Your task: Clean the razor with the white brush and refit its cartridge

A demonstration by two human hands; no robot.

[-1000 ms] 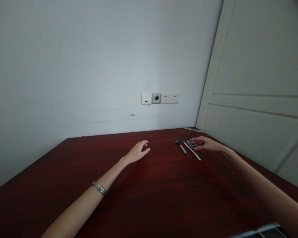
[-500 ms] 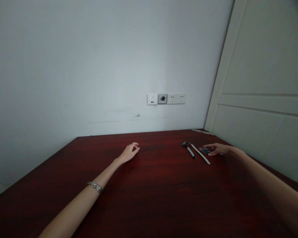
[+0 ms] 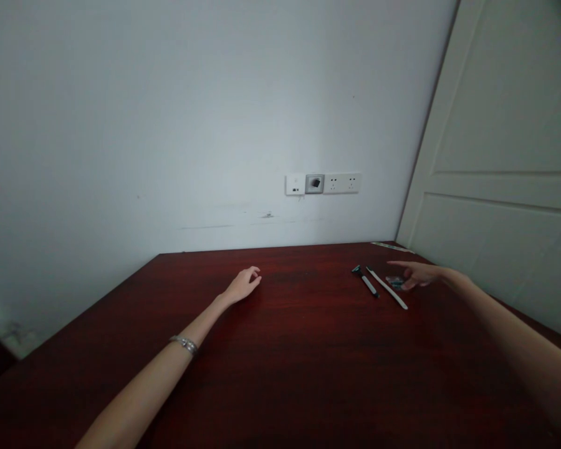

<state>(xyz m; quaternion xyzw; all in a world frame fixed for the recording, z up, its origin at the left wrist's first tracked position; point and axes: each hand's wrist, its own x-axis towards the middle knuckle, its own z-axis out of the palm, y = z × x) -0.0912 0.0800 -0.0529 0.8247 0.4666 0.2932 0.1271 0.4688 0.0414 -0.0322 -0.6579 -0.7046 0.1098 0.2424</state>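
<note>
My left hand (image 3: 244, 284) rests on the dark red table, its fingers loosely bent and the thumb apart, with nothing in it. At the right, my right hand (image 3: 417, 274) is beside a small clear packet (image 3: 394, 282) with something dark in it. Its index finger points out to the left above the packet, and the thumb is at the packet's near right edge. I cannot tell whether the thumb touches it. Left of the packet lies a white toothbrush-like stick (image 3: 387, 288) with a dark tip. Beside that is a razor (image 3: 366, 282) with a grey and black handle.
A thin pale strip (image 3: 393, 247) lies at the table's back right corner. Wall sockets (image 3: 341, 183) sit above the back edge. A white panelled door (image 3: 500, 193) stands along the right side of the table (image 3: 280, 362).
My right hand's fingers have opened from around the packet, and the index finger is now stretched out. The packet lies flat. My left hand has hardly moved; the view has shifted slightly left.
</note>
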